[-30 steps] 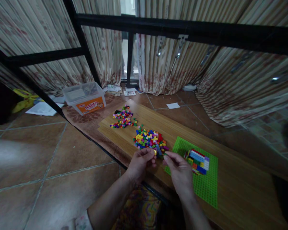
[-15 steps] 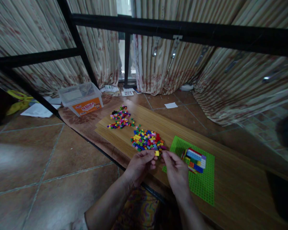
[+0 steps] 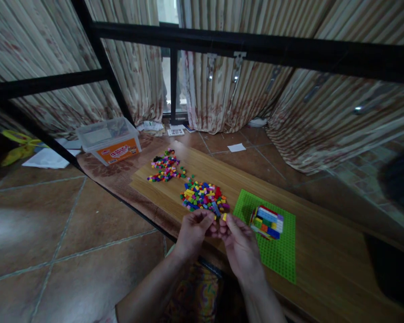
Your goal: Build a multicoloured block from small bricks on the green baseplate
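Note:
My left hand (image 3: 195, 229) and my right hand (image 3: 239, 242) meet over the near edge of a wooden board (image 3: 309, 251), fingertips pinched together. Between the fingertips sits a small yellow brick (image 3: 224, 217), gripped by the right hand; the left hand's fingers are closed beside it on something I cannot make out. Just beyond the hands lies a pile of coloured bricks (image 3: 204, 197). A second, smaller pile (image 3: 164, 165) lies farther left. To the right, a multicoloured brick block (image 3: 266, 221) stands on a green baseplate (image 3: 279, 255).
A clear plastic tub (image 3: 109, 140) with an orange label stands on the tiled floor at the back left, papers beside it. Black metal bars (image 3: 222, 42) cross overhead. Striped curtains hang behind. A patterned cloth lies under my forearms.
Both hands have come closer together until the fingertips touch. The yellow brick, earlier at the left fingertips, now sits at the right fingertips. The view has shifted slightly.

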A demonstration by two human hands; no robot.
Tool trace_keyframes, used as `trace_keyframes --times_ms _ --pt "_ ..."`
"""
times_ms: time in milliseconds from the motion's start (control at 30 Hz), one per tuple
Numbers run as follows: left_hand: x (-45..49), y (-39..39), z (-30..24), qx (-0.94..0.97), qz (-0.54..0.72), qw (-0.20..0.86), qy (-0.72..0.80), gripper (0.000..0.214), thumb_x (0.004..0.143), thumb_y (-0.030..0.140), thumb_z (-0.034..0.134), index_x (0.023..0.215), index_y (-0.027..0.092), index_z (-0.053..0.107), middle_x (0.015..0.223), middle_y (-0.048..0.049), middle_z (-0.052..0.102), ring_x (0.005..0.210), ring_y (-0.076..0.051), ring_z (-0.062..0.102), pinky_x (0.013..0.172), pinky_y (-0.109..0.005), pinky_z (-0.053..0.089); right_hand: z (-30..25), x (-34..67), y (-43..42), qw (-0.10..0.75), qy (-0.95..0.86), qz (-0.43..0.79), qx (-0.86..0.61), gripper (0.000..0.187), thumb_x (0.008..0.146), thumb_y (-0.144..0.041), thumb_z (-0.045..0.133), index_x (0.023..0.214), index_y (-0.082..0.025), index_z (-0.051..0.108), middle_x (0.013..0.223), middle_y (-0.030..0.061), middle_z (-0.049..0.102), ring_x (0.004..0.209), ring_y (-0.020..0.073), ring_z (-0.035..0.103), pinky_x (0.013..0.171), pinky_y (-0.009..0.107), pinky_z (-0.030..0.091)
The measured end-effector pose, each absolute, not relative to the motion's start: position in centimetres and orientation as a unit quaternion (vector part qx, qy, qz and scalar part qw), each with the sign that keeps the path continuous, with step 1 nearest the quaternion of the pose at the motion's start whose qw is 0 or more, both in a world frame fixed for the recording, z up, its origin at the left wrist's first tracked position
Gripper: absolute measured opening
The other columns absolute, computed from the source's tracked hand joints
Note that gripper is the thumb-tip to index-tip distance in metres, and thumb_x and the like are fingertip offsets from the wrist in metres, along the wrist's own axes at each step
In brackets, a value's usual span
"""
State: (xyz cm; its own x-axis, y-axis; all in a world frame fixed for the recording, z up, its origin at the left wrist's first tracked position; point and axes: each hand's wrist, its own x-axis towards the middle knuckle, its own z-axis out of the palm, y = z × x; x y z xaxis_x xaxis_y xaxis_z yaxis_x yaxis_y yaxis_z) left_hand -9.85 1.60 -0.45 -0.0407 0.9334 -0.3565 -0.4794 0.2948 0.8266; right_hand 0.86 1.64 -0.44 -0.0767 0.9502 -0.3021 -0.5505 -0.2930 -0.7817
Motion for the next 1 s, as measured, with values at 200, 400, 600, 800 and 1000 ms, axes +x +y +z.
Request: trace_keyframes --times_ms 200,400,600,800,1000 --pt "-10.9 3.7 -2.5 0.402 0.502 0.505 0.575 0.016 0.075 0.032 0.063 0.078 0.017 0.062 0.063 0.0021 0.060 0.055 -0.012 0.056 0.055 -0.023 0.045 -0.2 1.8 1.4 0.545 -0.187 0.708 -0.409 0.015 0.073 -0.034 0.071 0.078 -0.019 0.069 0.075 -0.0012 0.065 0.066 0.0082 0.057 0.061 0.020 0.048" --pt "-11.3 5.6 -3.8 0.626 0.379 0.264 0.628 0.014 0.083 0.020 0.051 0.081 0.018 0.065 0.080 -0.0041 0.066 0.075 -0.016 0.059 0.072 -0.027 0.044 -0.3 3.9 0.1 0.569 -0.209 0.652 -0.456 0.026 0.069 -0.036 0.075 0.089 -0.021 0.069 0.071 0.0000 0.068 0.058 0.0093 0.059 0.053 0.020 0.047" --pt "-11.1 6.4 -4.1 0.662 0.336 0.186 0.643 0.018 0.084 0.016 0.048 0.091 0.018 0.065 0.091 -0.0069 0.063 0.080 -0.018 0.060 0.077 -0.030 0.045 -0.4 7.7 -1.3 0.592 -0.207 0.597 -0.500 0.030 0.068 -0.038 0.076 0.093 -0.022 0.068 0.074 0.0012 0.069 0.060 0.0104 0.060 0.055 0.022 0.050" --pt "-8.8 4.4 -2.2 0.669 0.382 0.265 0.580 0.018 0.084 0.018 0.049 0.093 0.019 0.065 0.090 -0.0062 0.064 0.084 -0.019 0.060 0.076 -0.029 0.046 -0.7 10.5 -1.9 0.603 -0.233 0.550 -0.528 0.033 0.066 -0.035 0.078 0.094 -0.022 0.069 0.080 0.0009 0.067 0.069 0.0119 0.061 0.063 0.025 0.052" --pt "-4.7 2.1 -1.4 0.594 0.398 0.481 0.508 0.023 0.085 0.026 0.051 0.101 0.020 0.066 0.085 -0.0035 0.064 0.071 -0.015 0.057 0.066 -0.025 0.044 -1.7 12.4 -1.1 0.554 -0.427 0.350 -0.623 0.029 0.076 -0.040 0.067 0.099 -0.024 0.070 0.095 0.0045 0.067 0.087 0.0189 0.060 0.078 0.035 0.049"
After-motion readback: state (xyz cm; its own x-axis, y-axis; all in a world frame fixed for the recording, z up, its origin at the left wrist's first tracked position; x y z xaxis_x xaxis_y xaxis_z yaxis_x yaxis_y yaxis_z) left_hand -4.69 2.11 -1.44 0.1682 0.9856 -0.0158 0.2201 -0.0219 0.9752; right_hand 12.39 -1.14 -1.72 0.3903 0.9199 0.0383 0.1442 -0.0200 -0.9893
